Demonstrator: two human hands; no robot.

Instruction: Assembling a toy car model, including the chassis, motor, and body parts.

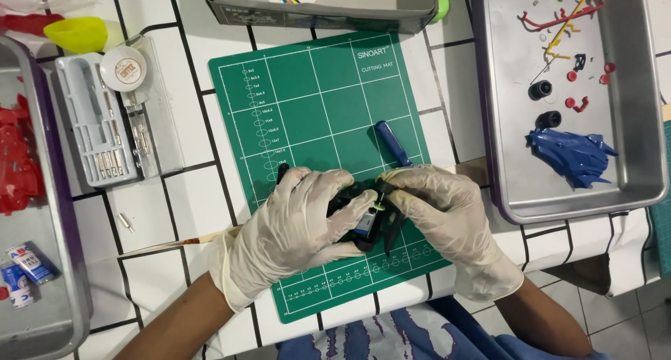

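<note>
1. Over the near mat [314, 108], a black part [356, 217] is clamped in the left hand [293, 231].
2. Just right of it, a small green piece [378, 206] is pinched by the right hand [447, 217], touching the part.

We see a green cutting mat [314, 115] on a white tiled table [189, 206]. To our right sits a metal tray [629, 185] holding a blue model part [570, 154], black rings [539, 89] and red and yellow sprue pieces [559, 17]. To our left lie a clear tool case [105, 119], a yellow cup [75, 33] and red plastic parts [17, 154]. A grey box [321, 3] stands above the mat.
</note>
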